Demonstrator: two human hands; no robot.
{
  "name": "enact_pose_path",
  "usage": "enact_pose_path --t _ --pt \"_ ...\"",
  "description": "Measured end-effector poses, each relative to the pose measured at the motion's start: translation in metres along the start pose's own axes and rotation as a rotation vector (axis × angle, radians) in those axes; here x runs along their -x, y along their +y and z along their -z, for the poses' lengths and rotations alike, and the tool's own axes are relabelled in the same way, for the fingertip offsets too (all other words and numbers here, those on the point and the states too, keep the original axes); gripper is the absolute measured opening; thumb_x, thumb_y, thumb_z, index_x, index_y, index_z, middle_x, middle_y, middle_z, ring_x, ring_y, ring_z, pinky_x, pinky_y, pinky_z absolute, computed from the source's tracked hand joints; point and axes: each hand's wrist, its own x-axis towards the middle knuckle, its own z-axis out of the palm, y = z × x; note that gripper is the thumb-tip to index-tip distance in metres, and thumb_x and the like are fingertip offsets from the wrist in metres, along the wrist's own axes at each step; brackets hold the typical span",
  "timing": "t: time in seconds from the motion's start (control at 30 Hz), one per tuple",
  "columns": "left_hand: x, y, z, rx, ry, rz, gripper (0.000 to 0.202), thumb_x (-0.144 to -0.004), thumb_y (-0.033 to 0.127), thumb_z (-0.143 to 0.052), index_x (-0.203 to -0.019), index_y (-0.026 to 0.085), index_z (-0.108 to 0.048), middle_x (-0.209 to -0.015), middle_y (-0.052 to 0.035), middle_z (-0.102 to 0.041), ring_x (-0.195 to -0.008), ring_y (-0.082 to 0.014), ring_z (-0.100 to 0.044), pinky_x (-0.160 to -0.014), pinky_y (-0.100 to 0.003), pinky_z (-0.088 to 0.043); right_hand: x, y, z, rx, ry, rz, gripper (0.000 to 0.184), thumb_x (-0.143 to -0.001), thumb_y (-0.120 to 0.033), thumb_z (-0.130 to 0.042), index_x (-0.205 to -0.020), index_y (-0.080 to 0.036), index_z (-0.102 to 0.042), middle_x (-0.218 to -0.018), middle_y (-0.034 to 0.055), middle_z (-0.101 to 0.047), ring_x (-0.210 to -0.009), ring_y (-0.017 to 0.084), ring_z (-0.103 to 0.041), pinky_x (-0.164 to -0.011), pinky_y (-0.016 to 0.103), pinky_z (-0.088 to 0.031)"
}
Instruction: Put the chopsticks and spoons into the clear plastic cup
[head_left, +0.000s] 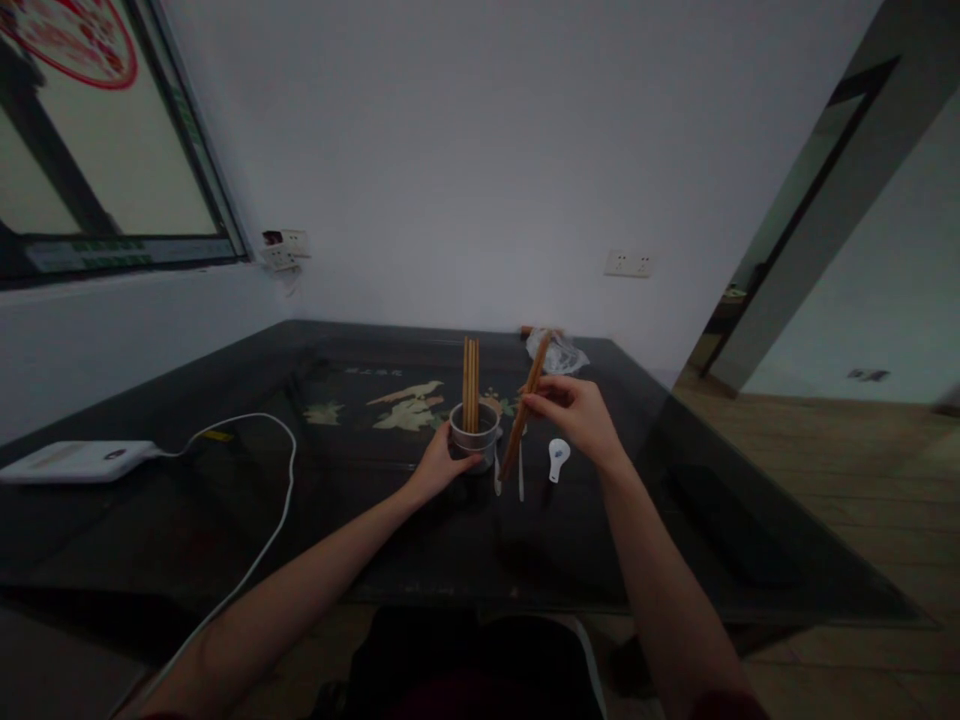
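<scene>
My left hand (436, 464) is closed around the side of a grey metal cup (475, 447) on the dark table. Several wooden chopsticks (471, 385) stand upright in the cup. To the right of it, my right hand (568, 408) pinches more wooden chopsticks (524, 410), tilted with their upper ends leaning right and away from me. Their exact number is hard to tell. Below them on the table lie slim, light-coloured utensils (521, 474), partly hidden. A white spoon (557, 459) with a blue mark lies below my right hand.
A crumpled clear plastic bag (559, 354) lies at the table's far edge. On the left is a white power bank-like device (79, 461) with a white cable (289, 480) running towards me. A dark flat object (731, 525) lies at right. The wall (450, 200) borders the dark table (360, 540).
</scene>
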Motion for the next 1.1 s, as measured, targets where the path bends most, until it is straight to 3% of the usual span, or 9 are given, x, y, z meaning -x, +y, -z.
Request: enact_pose_path --t 0.1,0.2,0.33,0.47,0.6,0.8,1.1 --pt "0.000 -0.002 0.000 0.020 0.003 0.017 0.072 -0.062 0.024 -0.078 -0.124 0.012 -0.042 -0.127 -0.0174 -0.054 -0.115 -0.0256 -0.055 -0.100 -0.043 -0.042 -0.020 -0.017 0.006 -0.032 0.087 0.067 0.024 -0.073 -0.036 -0.068 -0.086 -0.016 -0.069 -0.079 0.0062 -0.070 -0.070 0.018 -0.066 -0.063 0.031 -0.056" --pt "-0.001 -0.006 0.002 0.006 0.002 0.039 0.072 -0.063 0.024 -0.078 -0.123 0.012 -0.042 -0.126 -0.0174 -0.055 -0.114 -0.0258 -0.056 -0.100 -0.043 -0.042 -0.044 -0.019 0.002 -0.046 0.129 0.107 0.028 -0.076 -0.038 -0.065 -0.089 -0.014 -0.068 -0.081 0.0072 -0.071 -0.073 0.018 -0.066 -0.063 0.029 -0.057" --pt "-0.003 -0.013 0.003 -0.013 0.019 0.045 0.071 -0.061 0.026 -0.080 -0.122 0.013 -0.045 -0.125 -0.0163 -0.055 -0.114 -0.0272 -0.055 -0.101 -0.045 -0.041 -0.075 0.002 -0.011 -0.091 0.033 0.057 0.030 -0.068 -0.039 -0.072 -0.082 -0.013 -0.067 -0.075 0.0057 -0.070 -0.066 0.017 -0.066 -0.055 0.026 -0.057" --pt "-0.003 -0.015 0.003 0.012 0.022 0.023 0.076 -0.060 0.025 -0.081 -0.125 0.015 -0.045 -0.126 -0.0153 -0.055 -0.117 -0.0283 -0.053 -0.103 -0.047 -0.038 -0.095 0.029 -0.023 -0.108 -0.055 -0.095 0.028 -0.064 -0.036 -0.076 -0.073 -0.012 -0.065 -0.064 0.0033 -0.068 -0.054 0.013 -0.063 -0.049 0.024 -0.056" --pt "-0.002 -0.013 0.002 0.017 0.030 0.034 0.076 -0.059 0.025 -0.081 -0.125 0.015 -0.046 -0.125 -0.0148 -0.055 -0.116 -0.0288 -0.053 -0.103 -0.047 -0.038 -0.105 0.050 -0.033 -0.075 -0.087 -0.204 0.021 -0.064 -0.027 -0.078 -0.067 -0.013 -0.063 -0.057 0.0017 -0.065 -0.048 0.012 -0.061 -0.046 0.022 -0.055" --pt "-0.003 -0.015 0.002 0.014 0.028 0.025 0.075 -0.059 0.027 -0.081 -0.124 0.015 -0.046 -0.126 -0.0154 -0.054 -0.117 -0.0291 -0.053 -0.102 -0.047 -0.039 -0.109 0.066 -0.042 -0.019 -0.126 -0.331 0.020 -0.065 -0.025 -0.077 -0.068 -0.012 -0.063 -0.058 0.0026 -0.067 -0.047 0.013 -0.063 -0.051 0.024 -0.057" --pt "-0.003 -0.014 0.001 0.027 0.023 0.037 0.073 -0.059 0.023 -0.080 -0.123 0.015 -0.045 -0.127 -0.0159 -0.054 -0.116 -0.0286 -0.053 -0.102 -0.048 -0.040 -0.114 0.073 -0.047 0.034 -0.113 -0.370 0.018 -0.068 -0.021 -0.076 -0.077 -0.013 -0.062 -0.058 0.0009 -0.068 -0.046 0.013 -0.062 -0.051 0.023 -0.056"
